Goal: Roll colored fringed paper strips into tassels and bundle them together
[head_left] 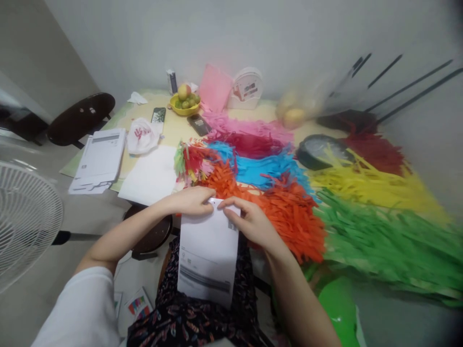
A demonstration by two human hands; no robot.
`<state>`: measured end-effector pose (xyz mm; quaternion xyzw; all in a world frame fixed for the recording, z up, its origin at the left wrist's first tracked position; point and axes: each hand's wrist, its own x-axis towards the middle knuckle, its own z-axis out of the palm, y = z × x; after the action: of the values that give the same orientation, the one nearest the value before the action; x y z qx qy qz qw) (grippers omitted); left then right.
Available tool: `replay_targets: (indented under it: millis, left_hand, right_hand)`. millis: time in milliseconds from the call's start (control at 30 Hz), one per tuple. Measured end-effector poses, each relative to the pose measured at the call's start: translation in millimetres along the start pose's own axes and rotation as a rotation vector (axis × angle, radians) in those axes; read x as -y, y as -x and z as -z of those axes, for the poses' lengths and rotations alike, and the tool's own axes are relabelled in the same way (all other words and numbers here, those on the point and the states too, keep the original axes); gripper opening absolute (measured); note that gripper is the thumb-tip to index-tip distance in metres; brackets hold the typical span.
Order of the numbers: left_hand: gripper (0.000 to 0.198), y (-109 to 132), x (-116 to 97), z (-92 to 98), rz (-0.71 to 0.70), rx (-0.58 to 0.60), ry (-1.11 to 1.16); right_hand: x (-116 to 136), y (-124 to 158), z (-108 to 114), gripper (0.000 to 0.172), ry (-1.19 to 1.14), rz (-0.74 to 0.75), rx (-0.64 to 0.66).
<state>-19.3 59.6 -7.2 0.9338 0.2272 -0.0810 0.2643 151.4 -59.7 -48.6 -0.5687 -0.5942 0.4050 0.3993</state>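
A white printed card or flat packet (208,241) rests upright over my lap, leaning against the table edge. My left hand (195,200) is closed over its top left edge, with the thumb on the front. On the top right edge, my right hand (251,219) pinches the same piece, thumb and forefinger close to a small dark spot. Whether it is one sheet or several layers, I cannot tell. Just beyond my hands lies fringed orange tissue paper (296,217). A stack of similar white printed cards (101,154) sits at the table's left.
A blank white sheet (150,173) and a plastic bag (142,136) lie left. Blue (260,168), yellow (383,185) and green fringes (390,236) spread rightward. A fruit bowl (185,107) and phone (199,125) stand behind. A fan (27,221) is left.
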Motion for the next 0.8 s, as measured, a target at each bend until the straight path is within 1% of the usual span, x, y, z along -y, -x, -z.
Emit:
replay_targets:
  millis: [100,167,300,400,533,600,633,667,700,733,767,800]
  left_hand:
    - [0.012,-1.0,7.2,-6.8,-0.052,-0.034,-0.03]
    - [0.013,-2.1,11.8,-12.2,-0.081,-0.089,-0.058]
    - [0.024,-4.4,19.4,-26.9,-0.098,-0.29,-0.211]
    - [0.028,-6.3,24.3,-42.9,-0.137,-0.441,-0.302]
    - [0.03,-8.0,26.0,-69.0,-0.244,-0.654,-0.206]
    - [0.031,-7.0,27.2,-76.2,-0.257,-0.726,-0.118]
    - [0.031,-5.5,30.0,-75.1,-0.232,-0.76,-0.065]
    - [0.032,-3.4,35.2,-69.6,-0.163,-0.81,-0.002]
    - [0.033,-0.7,43.5,-59.2,-0.058,-0.879,0.061]
    - [0.036,2.6,55.3,-44.0,0.065,-0.96,0.116]
    - [0.038,6.1,70.6,-24.4,0.224,-1.059,0.17]
    - [0.041,9.7,88.8,-1.7,0.319,-1.13,0.181]
  right_hand:
    - [-9.2,-4.3,0.4,0.022,-0.069,-0.034,0.004]
    - [-14.7,-6.7,1.7,0.023,-0.111,-0.068,-0.002]
    - [-20.9,-10.5,4.5,0.023,-0.166,-0.081,-0.042]
    - [-22.9,-12.6,4.4,0.022,-0.17,-0.063,-0.071]
    - [-25.0,-15.0,2.4,0.023,-0.16,-0.072,-0.066]
    - [-25.7,-15.8,2.4,0.023,-0.123,-0.079,-0.065]
    - [-25.8,-15.9,2.8,0.023,-0.103,-0.082,-0.067]
    - [-25.8,-15.6,3.6,0.024,-0.082,-0.08,-0.069]
    - [-25.7,-15.0,4.7,0.024,-0.062,-0.074,-0.076]
    - [-25.4,-14.0,5.8,0.024,-0.045,-0.065,-0.084]
    - [-24.9,-12.7,6.9,0.024,-0.031,-0.055,-0.093]
    - [-24.4,-11.2,7.9,0.025,-0.022,-0.048,-0.103]
